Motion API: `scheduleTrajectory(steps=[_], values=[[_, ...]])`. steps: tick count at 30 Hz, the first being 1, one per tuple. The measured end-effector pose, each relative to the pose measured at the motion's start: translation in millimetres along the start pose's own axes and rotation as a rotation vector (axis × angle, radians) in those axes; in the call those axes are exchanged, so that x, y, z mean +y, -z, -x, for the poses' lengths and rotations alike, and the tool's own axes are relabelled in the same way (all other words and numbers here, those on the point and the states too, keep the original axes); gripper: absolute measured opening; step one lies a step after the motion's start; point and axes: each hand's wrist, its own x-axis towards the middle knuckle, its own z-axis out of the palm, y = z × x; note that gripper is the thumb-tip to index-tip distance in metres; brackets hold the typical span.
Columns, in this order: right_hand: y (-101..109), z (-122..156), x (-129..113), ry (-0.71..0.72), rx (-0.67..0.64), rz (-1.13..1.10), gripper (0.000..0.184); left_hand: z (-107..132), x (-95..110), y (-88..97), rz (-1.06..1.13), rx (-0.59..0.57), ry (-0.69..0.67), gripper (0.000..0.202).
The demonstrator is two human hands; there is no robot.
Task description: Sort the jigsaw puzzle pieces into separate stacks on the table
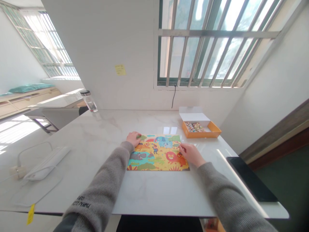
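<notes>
The animal picture board lies flat before me, long axis left to right. My left hand curls on its far-left corner, my right hand at its right edge — gripping or resting, I cannot tell.

Left sleeve: dark print, upside down, not legible. Yellow note on wall: writing too small to read.

White table: puzzle, box, bottle
</notes>
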Motion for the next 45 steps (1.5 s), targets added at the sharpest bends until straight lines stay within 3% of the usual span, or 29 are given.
scheduleTrajectory(steps=[3, 7, 13, 16, 21, 24, 28, 31, 34, 40, 45], values=[[8, 2, -5, -0.035, -0.030, 0.049, 0.042, 16, -3, -5.6, 0.006, -0.001, -0.060, 0.034], [9, 3, -4, -0.045, -0.064, 0.055, 0.038, 31, -13, -11.5, 0.033, 0.010, -0.088, 0.043], [6, -5, -9, 0.023, -0.082, -0.015, 0.030, 33, -24, -9.0, -0.006, -0.016, -0.137, 0.052], [-2, -9, -41, 0.117, -0.044, -0.125, 0.025, 31, -28, -8.5, 0.092, -0.005, -0.198, 0.054], [-31, -12, -121, 0.517, -0.108, -0.186, 0.020, 31, -35, -11.3, 0.381, 0.029, -0.318, 0.062], [-47, -15, -147, 0.525, -0.091, -0.128, 0.019, 31, -34, -14.6, 0.557, 0.035, -0.284, 0.060], [-63, -18, -143, 0.433, -0.117, -0.085, 0.028, 28, -34, -16.0, 0.903, -0.078, -0.144, 0.062], [-72, -16, -133, 0.417, -0.124, -0.121, 0.033, 28, -35, -13.2, 0.939, -0.126, -0.101, 0.051], [-76, -14, -130, 0.413, -0.106, -0.148, 0.033, 29, -32, -9.7, 0.896, -0.074, -0.074, 0.045], [-76, -14, -131, 0.408, -0.101, -0.174, 0.033, 33, -11, -3.6, 1.106, -0.008, 0.106, 0.056], [-73, -14, -131, 0.379, -0.104, -0.206, 0.028, 38, 4, 5.7, 1.190, -0.002, 0.106, 0.063]])
